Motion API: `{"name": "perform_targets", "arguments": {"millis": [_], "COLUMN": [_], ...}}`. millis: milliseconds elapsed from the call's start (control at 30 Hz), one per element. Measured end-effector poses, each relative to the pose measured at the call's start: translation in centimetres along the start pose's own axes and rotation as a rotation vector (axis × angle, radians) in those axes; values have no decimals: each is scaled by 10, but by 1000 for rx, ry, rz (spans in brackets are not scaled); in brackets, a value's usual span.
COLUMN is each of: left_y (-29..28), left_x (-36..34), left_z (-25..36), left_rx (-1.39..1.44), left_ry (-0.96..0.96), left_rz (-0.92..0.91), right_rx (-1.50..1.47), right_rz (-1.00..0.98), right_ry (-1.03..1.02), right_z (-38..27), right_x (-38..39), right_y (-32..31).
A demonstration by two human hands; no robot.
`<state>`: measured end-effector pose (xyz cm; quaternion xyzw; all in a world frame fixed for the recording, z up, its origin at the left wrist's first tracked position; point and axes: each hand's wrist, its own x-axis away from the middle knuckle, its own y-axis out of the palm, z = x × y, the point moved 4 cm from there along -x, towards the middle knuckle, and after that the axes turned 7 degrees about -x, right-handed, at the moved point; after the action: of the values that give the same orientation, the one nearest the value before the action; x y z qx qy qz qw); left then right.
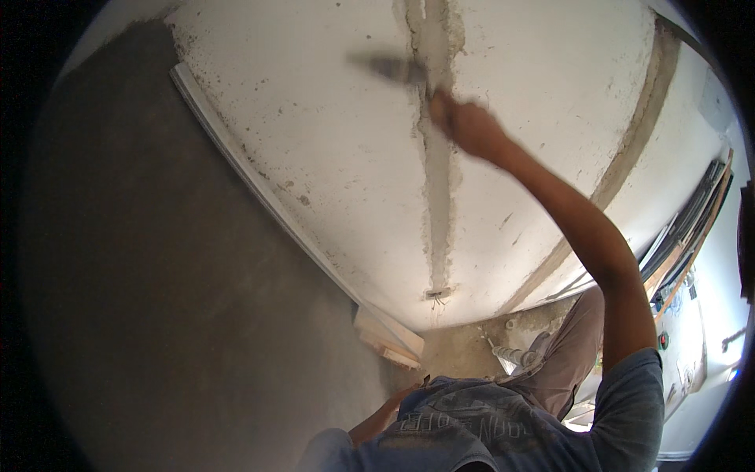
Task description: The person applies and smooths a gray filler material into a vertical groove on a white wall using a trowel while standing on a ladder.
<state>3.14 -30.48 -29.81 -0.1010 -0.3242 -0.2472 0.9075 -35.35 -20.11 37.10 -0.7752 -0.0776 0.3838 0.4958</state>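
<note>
two grey strips (pixel 438 197) line the white wall (pixel 338 173). at one o'clock the right hand (pixel 468 130) is closed round a bladed tool (pixel 389 69), blurred, at twelve. pale trim (pixel 258 187) runs by ten; dark lengths (pixel 686 234) lean at three; wires (pixel 438 298) poke out toward five. pale lettering (pixel 507 429) marks the shirt (pixel 472 413), partly hiding the left hand (pixel 407 389) at six: open or gripping, i cannot tell.

Glare lower right | left grey surface (pixel 157 236) dim | tool (pixel 393 69) blurred | corners black
</note>
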Motion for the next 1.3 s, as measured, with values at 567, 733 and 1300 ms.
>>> {"name": "perform_targets", "arguments": {"millis": [567, 733, 1300], "left_y": [2, 2, -27], "left_x": [-16, -12, -32], "left_z": [51, 46, 48], "left_rx": [52, 65, 4], "left_ry": [78, 72, 115], "left_rz": [-199, -203, -190], "right_rx": [-179, -323, 12], "right_rz": [100, -12, 470], "right_ry": [-110, 9, -115], "right_z": [12, 5, 67], "right_x": [3, 1, -40], "right_y": [-89, -94, -178]}}
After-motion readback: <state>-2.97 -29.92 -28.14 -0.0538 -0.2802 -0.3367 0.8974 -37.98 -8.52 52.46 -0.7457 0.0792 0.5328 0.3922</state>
